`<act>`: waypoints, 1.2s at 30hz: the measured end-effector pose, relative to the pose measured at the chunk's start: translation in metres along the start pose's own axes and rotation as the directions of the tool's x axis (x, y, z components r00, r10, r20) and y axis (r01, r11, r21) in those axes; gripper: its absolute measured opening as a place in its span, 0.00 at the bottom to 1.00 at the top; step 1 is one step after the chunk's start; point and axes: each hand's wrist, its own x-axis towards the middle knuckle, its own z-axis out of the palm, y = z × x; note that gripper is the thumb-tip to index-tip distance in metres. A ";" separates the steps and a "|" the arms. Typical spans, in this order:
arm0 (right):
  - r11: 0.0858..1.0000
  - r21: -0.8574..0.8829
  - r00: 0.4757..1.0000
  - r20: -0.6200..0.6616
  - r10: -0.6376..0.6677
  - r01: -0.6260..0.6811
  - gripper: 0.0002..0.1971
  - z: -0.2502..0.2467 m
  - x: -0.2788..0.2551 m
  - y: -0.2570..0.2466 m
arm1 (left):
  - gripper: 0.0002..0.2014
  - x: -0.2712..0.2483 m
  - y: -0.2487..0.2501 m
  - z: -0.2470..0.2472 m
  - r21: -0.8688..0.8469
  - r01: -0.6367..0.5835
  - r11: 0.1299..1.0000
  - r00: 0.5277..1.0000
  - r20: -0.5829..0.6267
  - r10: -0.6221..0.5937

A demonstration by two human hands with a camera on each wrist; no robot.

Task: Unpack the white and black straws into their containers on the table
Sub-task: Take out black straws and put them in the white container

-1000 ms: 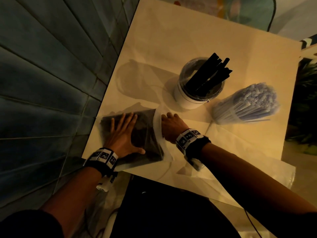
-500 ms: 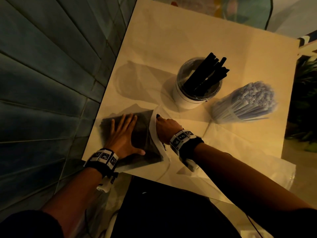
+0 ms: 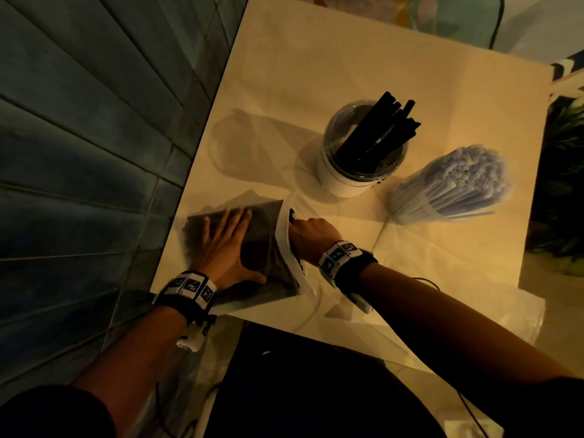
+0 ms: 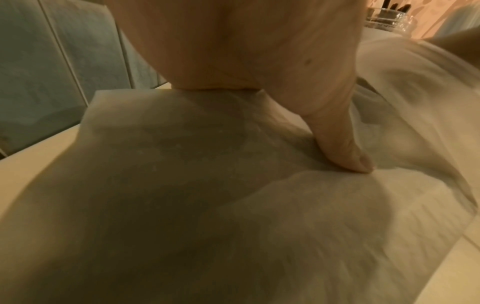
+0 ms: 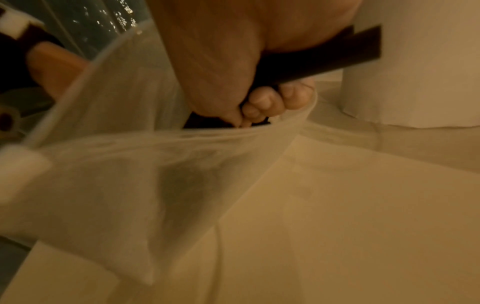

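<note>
A translucent plastic bag of black straws (image 3: 262, 248) lies at the table's near left corner. My left hand (image 3: 226, 245) presses flat on top of it, fingers spread, thumb (image 4: 342, 148) on the plastic. My right hand (image 3: 308, 235) is at the bag's open mouth (image 5: 233, 131), its fingers curled round a few black straws (image 5: 319, 59). A round white container (image 3: 354, 175) with a clear rim stands mid-table and holds several black straws (image 3: 382, 128). To its right a clear container of white straws (image 3: 455, 184) leans over.
The pale square table (image 3: 347, 58) has its left edge beside a dark tiled floor (image 3: 79, 137). An empty clear plastic bag (image 3: 458, 286) lies on the near right part. A dark stool or lap (image 3: 300, 384) sits below the near edge. Green plants (image 3: 565, 184) stand on the right.
My right hand has slid left into the bag's mouth and closed round some black straws. The left hand has stayed pressing on the bag.
</note>
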 end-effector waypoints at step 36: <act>0.618 0.783 0.879 -0.244 0.411 -0.071 0.09 0.028 -0.160 0.058 | 0.64 -0.033 0.073 -0.060 -0.624 -0.138 0.769 0.988 -0.035 0.149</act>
